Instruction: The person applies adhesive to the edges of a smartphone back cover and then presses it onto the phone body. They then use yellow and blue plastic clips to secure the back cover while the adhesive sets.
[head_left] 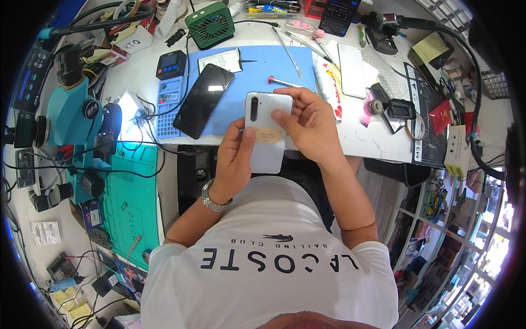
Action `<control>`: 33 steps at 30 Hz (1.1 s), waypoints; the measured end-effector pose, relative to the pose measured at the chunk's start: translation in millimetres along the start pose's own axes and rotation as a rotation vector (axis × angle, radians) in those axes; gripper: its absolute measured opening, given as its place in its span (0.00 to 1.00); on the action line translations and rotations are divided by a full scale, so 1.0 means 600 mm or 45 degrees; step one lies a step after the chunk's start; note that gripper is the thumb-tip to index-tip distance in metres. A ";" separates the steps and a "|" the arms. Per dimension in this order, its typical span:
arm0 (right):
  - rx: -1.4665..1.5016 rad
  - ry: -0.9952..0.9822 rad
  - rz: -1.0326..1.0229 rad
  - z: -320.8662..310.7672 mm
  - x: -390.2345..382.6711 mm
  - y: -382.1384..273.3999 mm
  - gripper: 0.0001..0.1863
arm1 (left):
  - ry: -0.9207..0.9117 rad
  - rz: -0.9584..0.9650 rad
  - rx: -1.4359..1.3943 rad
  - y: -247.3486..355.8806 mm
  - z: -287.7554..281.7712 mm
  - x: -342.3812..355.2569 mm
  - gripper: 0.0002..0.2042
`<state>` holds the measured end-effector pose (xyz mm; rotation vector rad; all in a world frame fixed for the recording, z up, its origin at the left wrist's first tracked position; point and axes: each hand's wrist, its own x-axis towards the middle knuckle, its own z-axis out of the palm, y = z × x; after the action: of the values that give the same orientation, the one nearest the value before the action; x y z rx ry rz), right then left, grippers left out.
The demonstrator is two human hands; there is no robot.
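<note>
At the tabletop's (378, 143) left edge we note a teal microscope (68, 107). Next, a black phone (204, 101) lies aslant, partly over the blue mat (263, 66), close to the near edge. Left hand (231, 165): partly closed, gripping the white phone (266, 156) by its left side. We see this phone back up, held over the near edge. Right hand (313, 129): half curled, thumb on the phone's back, fingers about its upper right corner.
</note>
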<state>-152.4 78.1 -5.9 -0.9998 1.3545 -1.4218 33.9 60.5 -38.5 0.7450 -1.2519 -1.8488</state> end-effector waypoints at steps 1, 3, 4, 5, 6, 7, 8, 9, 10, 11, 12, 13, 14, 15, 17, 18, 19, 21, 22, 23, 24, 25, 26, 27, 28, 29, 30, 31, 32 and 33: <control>0.039 -0.004 0.024 0.001 0.000 0.003 0.17 | 0.002 0.010 0.006 0.001 0.002 0.000 0.18; 0.089 0.017 0.051 0.005 -0.001 0.004 0.16 | 0.007 0.031 0.017 0.000 0.004 0.000 0.18; 0.101 0.042 0.054 0.007 -0.003 0.002 0.16 | 0.012 0.057 0.095 -0.001 0.004 0.001 0.18; 0.113 0.067 0.060 0.010 -0.005 0.000 0.15 | 0.018 0.080 0.172 -0.003 0.004 0.002 0.18; 0.129 0.081 0.046 0.011 -0.005 -0.001 0.15 | 0.024 0.104 0.250 -0.005 0.003 0.003 0.18; 0.144 0.094 0.031 0.013 -0.005 -0.001 0.15 | 0.019 0.071 0.258 -0.005 -0.001 0.004 0.18; 0.161 0.106 0.016 0.014 -0.005 -0.001 0.16 | 0.014 0.040 0.269 -0.003 -0.005 0.004 0.17; 0.194 0.107 0.011 0.014 -0.005 -0.001 0.16 | 0.009 0.009 0.279 -0.002 -0.008 0.004 0.17; 0.227 0.107 0.006 0.014 -0.005 -0.001 0.15 | 0.012 0.018 0.264 -0.001 -0.008 0.004 0.17; 0.261 0.108 0.001 0.014 -0.005 0.000 0.15 | 0.014 0.028 0.250 0.002 -0.006 0.004 0.17; 0.267 0.113 0.000 0.013 -0.005 0.000 0.15 | 0.016 0.038 0.235 0.005 -0.005 0.004 0.18; 0.274 0.118 -0.001 0.011 -0.004 -0.001 0.15 | 0.026 0.036 0.184 0.009 -0.002 0.004 0.18; 0.280 0.125 -0.002 0.008 -0.004 -0.002 0.15 | 0.034 0.035 0.134 0.015 0.003 0.004 0.18; 0.325 0.151 -0.021 0.005 -0.003 -0.002 0.16 | 0.042 0.033 0.083 0.018 0.006 0.002 0.18; 0.415 0.209 -0.059 -0.004 -0.001 -0.002 0.16 | 0.012 0.064 0.167 0.009 -0.006 -0.004 0.18; 0.419 0.191 -0.051 -0.011 0.002 -0.001 0.17 | -0.006 0.079 0.208 0.006 -0.013 -0.008 0.18; 0.479 0.176 -0.049 -0.011 0.001 -0.001 0.18 | -0.020 0.093 0.293 0.005 -0.018 -0.011 0.18; 0.596 0.148 -0.047 -0.014 0.001 0.001 0.18 | -0.052 0.123 0.460 0.008 -0.020 -0.013 0.20; 0.701 0.061 -0.061 -0.017 0.001 0.003 0.19 | -0.117 0.070 0.181 0.008 -0.028 -0.015 0.22; 0.801 -0.025 -0.078 -0.020 0.000 0.010 0.19 | -0.182 0.016 -0.099 0.009 -0.036 -0.015 0.24; 0.900 -0.112 -0.096 -0.022 -0.001 0.017 0.19 | -0.247 -0.041 -0.380 0.009 -0.039 -0.014 0.26; 0.996 -0.241 -0.118 -0.023 0.002 0.028 0.20 | -0.339 -0.128 -0.413 0.006 -0.036 -0.012 0.28; 1.092 -0.376 -0.135 -0.015 0.007 0.033 0.21 | -0.426 -0.216 -0.444 0.019 -0.023 -0.008 0.31; 1.186 -0.512 -0.152 -0.008 0.009 0.033 0.22 | -0.512 -0.303 -0.475 0.025 -0.016 -0.004 0.33; 1.212 -0.545 -0.041 -0.008 -0.005 0.027 0.23 | -0.662 -0.457 -0.577 0.025 -0.022 -0.001 0.39; 1.232 -0.585 -0.096 -0.003 -0.003 0.028 0.22 | -0.710 -0.468 -0.635 0.019 -0.032 -0.002 0.37; 1.253 -0.627 -0.152 0.002 0.001 0.029 0.22 | -0.757 -0.478 -0.693 0.013 -0.040 -0.003 0.36; 1.272 -0.669 -0.207 0.005 0.004 0.030 0.21 | -0.723 -0.476 -0.724 0.009 -0.046 -0.006 0.34; 1.200 -0.666 -0.215 0.001 0.006 0.023 0.18 | -0.684 -0.470 -0.758 0.017 -0.042 -0.006 0.32; 1.044 -0.449 -0.163 0.007 0.005 0.020 0.18 | -0.566 -0.451 -0.763 0.025 -0.034 -0.008 0.31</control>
<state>-148.2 74.0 -17.5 -0.7277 0.3745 -1.5933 57.1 51.4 -31.5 0.2339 -0.7562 -2.6096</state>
